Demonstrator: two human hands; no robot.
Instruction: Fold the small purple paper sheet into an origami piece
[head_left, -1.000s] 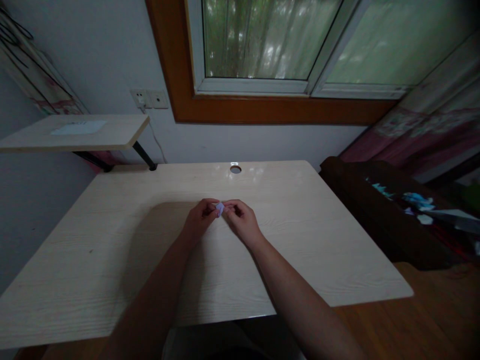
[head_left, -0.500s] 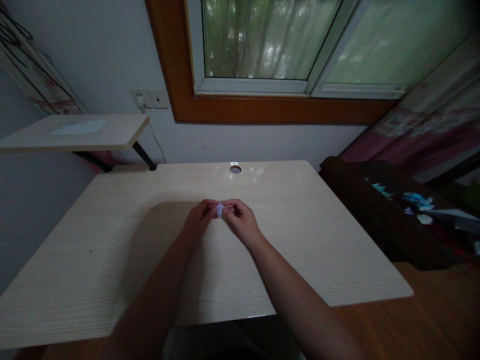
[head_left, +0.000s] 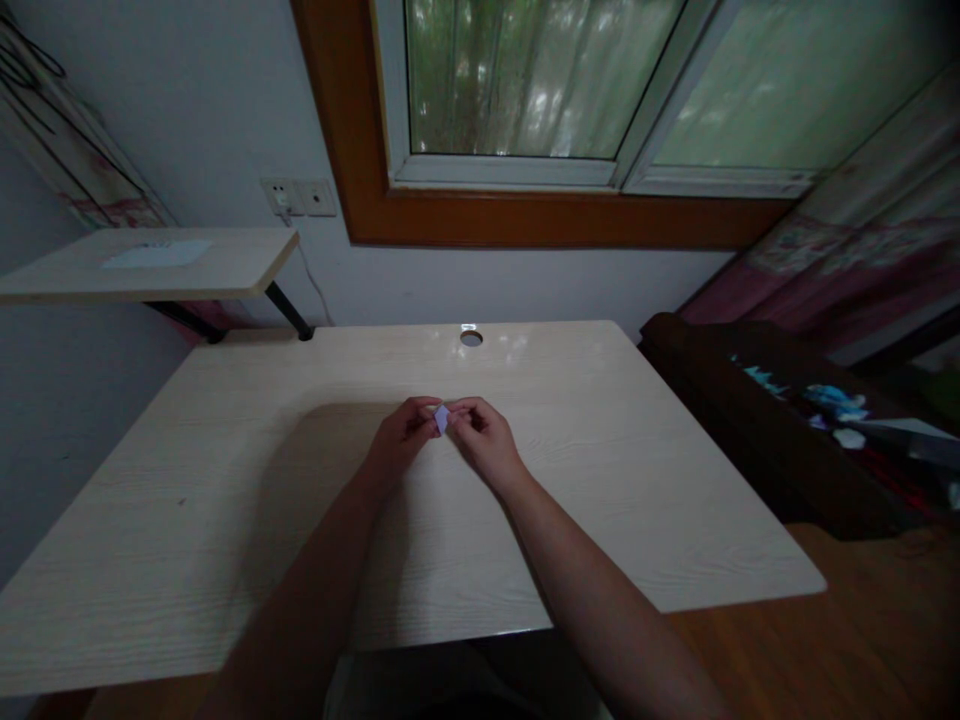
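A small piece of folded pale purple paper [head_left: 442, 418], roughly diamond-shaped, is pinched between my two hands over the middle of the desk [head_left: 600, 480]. My left hand [head_left: 403, 432] grips its left side between thumb and fingertips. From the other side, the fingertips of my right hand [head_left: 480, 432] close on the paper's right edge. Both hands are held close together, and the fingers hide part of the paper. Its fine folds are too small to make out.
A raised shelf [head_left: 240, 280] on black legs stands at the desk's back left, bearing a white sheet [head_left: 157, 254]. A cable hole [head_left: 471, 339] lies near the back edge. To the right, a dark bench [head_left: 735, 440] holds turquoise and white items.
The folded paper has turned slightly between my fingertips, so a flatter face of it shows. My hands have barely moved.
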